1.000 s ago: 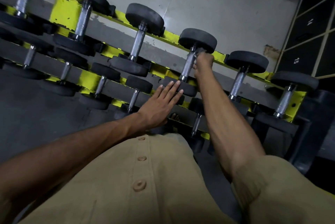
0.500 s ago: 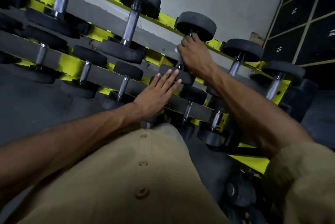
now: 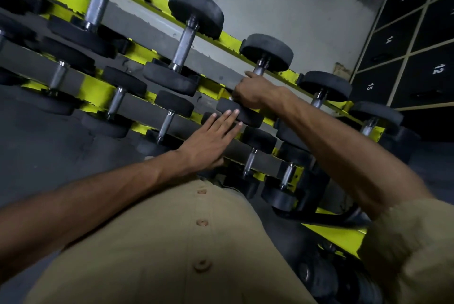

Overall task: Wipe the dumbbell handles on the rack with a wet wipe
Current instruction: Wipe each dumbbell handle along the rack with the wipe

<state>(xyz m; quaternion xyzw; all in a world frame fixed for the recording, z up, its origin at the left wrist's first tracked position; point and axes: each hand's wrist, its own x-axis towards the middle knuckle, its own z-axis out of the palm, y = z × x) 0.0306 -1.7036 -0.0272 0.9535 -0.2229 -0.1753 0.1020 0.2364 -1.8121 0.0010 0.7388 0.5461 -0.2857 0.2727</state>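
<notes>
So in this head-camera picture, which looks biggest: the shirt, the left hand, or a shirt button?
1. Shirt, though it is nearest the camera.
2. Left hand, flat on the rack.
3. Shirt button.

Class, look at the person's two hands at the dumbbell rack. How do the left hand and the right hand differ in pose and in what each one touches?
The left hand lies flat with straight fingers, while the right hand is curled. The left hand presses on the black end weight and rack rail, while the right hand grips the dumbbell handle on the top tier. The left hand reaches lower, the right hand higher. Both touch the same dumbbell. No wipe can be seen.
</notes>
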